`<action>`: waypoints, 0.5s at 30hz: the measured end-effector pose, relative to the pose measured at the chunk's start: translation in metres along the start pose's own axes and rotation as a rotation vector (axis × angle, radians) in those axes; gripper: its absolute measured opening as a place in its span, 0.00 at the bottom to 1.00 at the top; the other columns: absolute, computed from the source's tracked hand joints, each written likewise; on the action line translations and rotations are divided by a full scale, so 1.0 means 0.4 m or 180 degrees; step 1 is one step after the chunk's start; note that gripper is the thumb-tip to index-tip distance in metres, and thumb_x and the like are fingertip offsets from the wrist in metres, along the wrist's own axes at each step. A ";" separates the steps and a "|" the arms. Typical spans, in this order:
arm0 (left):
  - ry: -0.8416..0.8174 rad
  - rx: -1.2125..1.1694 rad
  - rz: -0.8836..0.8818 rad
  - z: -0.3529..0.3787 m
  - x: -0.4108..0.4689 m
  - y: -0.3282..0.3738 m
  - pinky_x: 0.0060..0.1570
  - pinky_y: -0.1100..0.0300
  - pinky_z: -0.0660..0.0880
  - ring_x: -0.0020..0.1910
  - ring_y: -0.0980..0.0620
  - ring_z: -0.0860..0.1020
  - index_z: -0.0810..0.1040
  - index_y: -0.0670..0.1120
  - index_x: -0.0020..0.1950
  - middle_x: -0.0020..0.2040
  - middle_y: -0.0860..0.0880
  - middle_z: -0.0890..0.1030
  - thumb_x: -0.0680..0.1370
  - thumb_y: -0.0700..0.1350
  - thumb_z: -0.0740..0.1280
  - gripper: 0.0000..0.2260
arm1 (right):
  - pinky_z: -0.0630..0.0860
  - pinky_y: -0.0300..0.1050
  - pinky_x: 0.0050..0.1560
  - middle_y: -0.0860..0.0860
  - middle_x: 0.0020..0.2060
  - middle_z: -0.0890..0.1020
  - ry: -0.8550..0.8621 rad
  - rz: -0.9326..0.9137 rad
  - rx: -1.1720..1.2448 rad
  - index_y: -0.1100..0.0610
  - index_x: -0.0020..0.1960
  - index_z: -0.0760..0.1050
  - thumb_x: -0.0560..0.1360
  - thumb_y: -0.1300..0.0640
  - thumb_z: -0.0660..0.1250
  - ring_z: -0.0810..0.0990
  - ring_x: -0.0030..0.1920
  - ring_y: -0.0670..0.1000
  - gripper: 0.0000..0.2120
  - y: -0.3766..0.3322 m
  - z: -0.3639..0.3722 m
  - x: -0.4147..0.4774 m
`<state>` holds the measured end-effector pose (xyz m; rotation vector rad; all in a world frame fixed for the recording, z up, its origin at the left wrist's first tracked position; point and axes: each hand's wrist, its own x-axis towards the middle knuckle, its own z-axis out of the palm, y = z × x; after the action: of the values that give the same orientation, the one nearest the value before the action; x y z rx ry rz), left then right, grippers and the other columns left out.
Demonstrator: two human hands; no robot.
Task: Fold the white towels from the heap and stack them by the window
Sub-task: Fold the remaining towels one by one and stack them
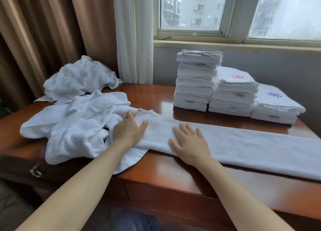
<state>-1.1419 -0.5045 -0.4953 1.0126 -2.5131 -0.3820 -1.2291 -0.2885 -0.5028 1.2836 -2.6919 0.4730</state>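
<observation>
Long towel (243, 143) lies folded lengthwise across the bench (165, 171), its left end against the heap (78, 95). Left hand (129, 129) presses flat on that end; right hand (189, 142) flat beside it, fingers spread, nothing gripped. I judge the terry soft, light and floppy, not slippery. Best taken by the end corners. 3 stacks (232, 95) stand under the window (191, 10).

Bare forearms reach forward; the left grip (129, 129) and right grip (190, 143), flat palm-down hands, rest side by side on the long white terry towel (251, 147).
</observation>
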 end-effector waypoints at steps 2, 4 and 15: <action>-0.0051 -0.0240 -0.0134 -0.005 0.003 -0.002 0.48 0.53 0.70 0.60 0.45 0.78 0.62 0.48 0.71 0.69 0.54 0.74 0.75 0.68 0.60 0.33 | 0.51 0.55 0.74 0.48 0.70 0.67 -0.0025 -0.0034 -0.0167 0.48 0.71 0.64 0.80 0.41 0.50 0.59 0.73 0.52 0.23 0.000 0.006 -0.004; -0.0037 -0.0615 -0.0224 -0.012 0.004 -0.010 0.47 0.55 0.70 0.57 0.46 0.78 0.61 0.51 0.73 0.64 0.52 0.77 0.74 0.66 0.64 0.33 | 0.49 0.56 0.75 0.49 0.74 0.63 -0.0126 0.0007 -0.0158 0.48 0.74 0.62 0.80 0.41 0.49 0.55 0.76 0.52 0.25 0.002 0.007 -0.002; 0.0115 -0.1424 0.0673 -0.087 -0.009 0.048 0.49 0.56 0.70 0.61 0.50 0.74 0.67 0.55 0.71 0.60 0.51 0.74 0.79 0.47 0.66 0.21 | 0.43 0.53 0.78 0.48 0.79 0.56 -0.0625 0.0316 0.0730 0.48 0.80 0.53 0.80 0.43 0.56 0.48 0.79 0.50 0.30 -0.001 -0.043 0.002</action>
<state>-1.1350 -0.4920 -0.4582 0.5695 -2.3191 -0.8050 -1.2298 -0.2836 -0.4861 1.3185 -2.9464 0.7217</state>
